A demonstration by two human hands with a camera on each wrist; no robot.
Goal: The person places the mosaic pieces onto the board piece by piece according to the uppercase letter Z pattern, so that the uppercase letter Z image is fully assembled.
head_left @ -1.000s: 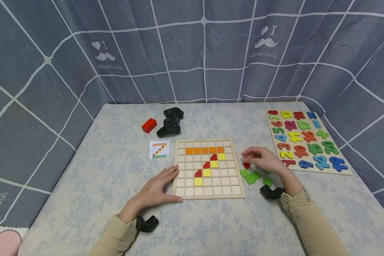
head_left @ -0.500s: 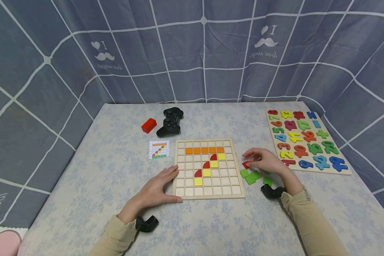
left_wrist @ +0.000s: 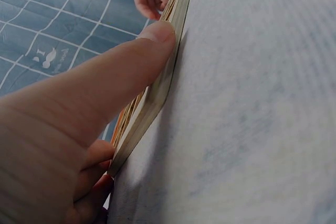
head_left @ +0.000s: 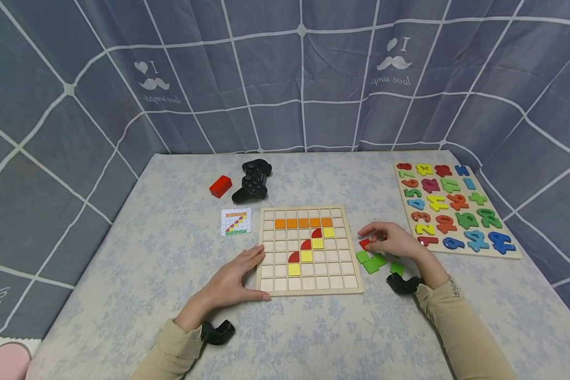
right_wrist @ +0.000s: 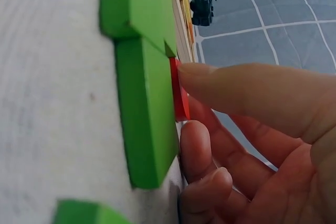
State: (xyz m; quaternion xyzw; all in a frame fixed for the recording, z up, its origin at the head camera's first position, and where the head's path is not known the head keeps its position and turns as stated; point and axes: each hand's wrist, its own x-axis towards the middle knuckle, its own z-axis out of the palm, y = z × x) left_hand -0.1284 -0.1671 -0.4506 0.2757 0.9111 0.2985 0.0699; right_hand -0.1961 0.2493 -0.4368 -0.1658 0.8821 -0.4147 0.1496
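In the head view, a wooden grid board holds a row of orange squares and a diagonal of yellow squares with red quarter-circle tiles. My left hand rests at the board's lower left corner. Its fingertips touch the left edge, and its thumb lies along the near edge. Right of the board, my right hand is over the loose tiles. Its thumb touches a loose red tile, while the index finger reaches beyond it, apart in the head view. Green tiles lie just below.
A pattern card lies left of the board. Behind it are a red block and a black game controller. A number puzzle board lies at the right. A grid-patterned curtain surrounds the table's back and sides.
My right thumb has come onto the loose red tile, which has turned slightly. The left hand and the grid board have stayed in place.
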